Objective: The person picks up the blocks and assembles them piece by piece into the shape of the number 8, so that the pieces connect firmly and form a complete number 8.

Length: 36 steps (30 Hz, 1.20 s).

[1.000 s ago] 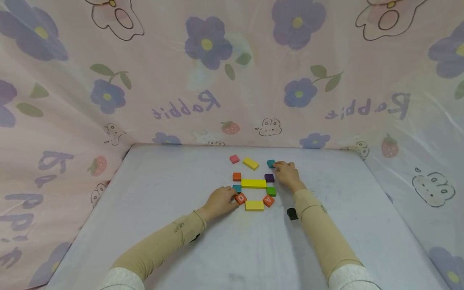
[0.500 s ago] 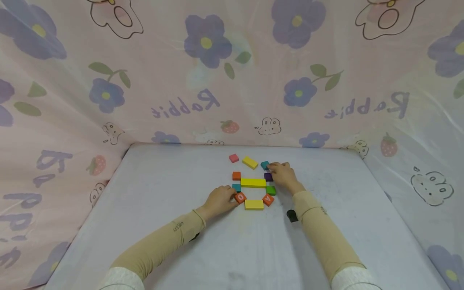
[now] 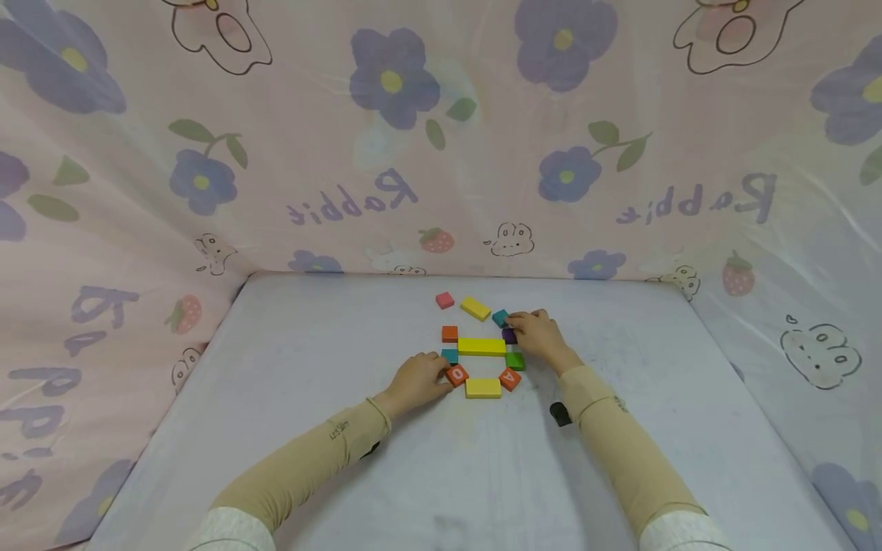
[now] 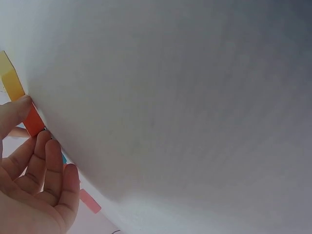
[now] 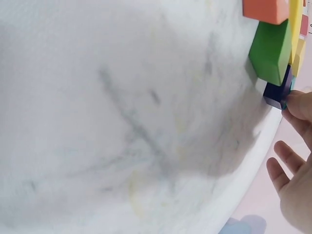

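My left hand [image 3: 417,380] pinches an orange letter block [image 3: 456,375] at the near left corner of a ring of flat blocks. In the left wrist view, the thumb and a fingertip touch opposite ends of that orange block [image 4: 34,121]. My right hand [image 3: 540,334] pinches a teal block [image 3: 501,317] at the back right, close behind a purple block [image 3: 509,335]. Below the purple block lies a green block [image 3: 515,361], then a second orange letter block [image 3: 510,379]. In the right wrist view, the thumb overlaps the purple block [image 5: 278,92] and mostly hides the teal one.
A long yellow block [image 3: 481,347] spans the ring's middle, with another yellow block [image 3: 483,389] at the front. A tilted yellow block [image 3: 475,308] and a pink block [image 3: 444,300] lie at the back. An orange block [image 3: 449,334] and a second teal block [image 3: 449,356] form the left side.
My right hand has moved the teal block left and slightly nearer, toward the tilted yellow block, and the block has turned. The left hand stays on the orange letter block.
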Available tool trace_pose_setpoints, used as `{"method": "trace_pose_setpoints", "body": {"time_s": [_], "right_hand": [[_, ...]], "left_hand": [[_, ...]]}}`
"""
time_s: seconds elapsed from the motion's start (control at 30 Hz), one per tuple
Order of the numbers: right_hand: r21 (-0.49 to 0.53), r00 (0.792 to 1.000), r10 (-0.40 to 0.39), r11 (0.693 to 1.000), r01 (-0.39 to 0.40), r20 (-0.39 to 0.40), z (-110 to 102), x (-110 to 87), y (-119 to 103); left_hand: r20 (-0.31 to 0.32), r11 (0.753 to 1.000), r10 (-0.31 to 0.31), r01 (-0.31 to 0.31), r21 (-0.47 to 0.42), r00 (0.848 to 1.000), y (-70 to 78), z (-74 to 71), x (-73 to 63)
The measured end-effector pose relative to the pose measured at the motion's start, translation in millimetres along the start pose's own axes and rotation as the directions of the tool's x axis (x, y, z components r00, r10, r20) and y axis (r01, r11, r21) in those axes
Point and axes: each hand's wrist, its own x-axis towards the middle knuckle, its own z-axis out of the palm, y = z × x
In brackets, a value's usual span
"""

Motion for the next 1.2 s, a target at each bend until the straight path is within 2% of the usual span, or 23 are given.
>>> {"method": "trace_pose_setpoints", "body": {"time_s": [0.53,0.87,1.07,1.2], "right_hand": [[-0.013,1.0,-0.028,1.0,0.028,0.013,2,-2.3,0],[0.009,1.0,0.007,1.0,-0.007,0.021,2,-3.2,0],[0.013,0.999,0.008,1.0,-0.008,0.039,4,-3.0,1],[0.015,0.999,0.002,1.0,-0.003,0.032,4,-3.1,1]], "left_hand": [[0.001,1.0,-0.006,0.006,-0.012,1.0,-0.8,-1.0,-2.2],[0.037,0.998,0.001,0.002,-0.066,0.999,-3.2,-4.8,-4.9],[0.014,0.998,-0.014,0.015,-0.055,1.0,-8.1,-15.5,-6.6],[-0.011,0.998,-0.012,0.012,-0.055,1.0,-11.1,-27.0,0.5]]}}
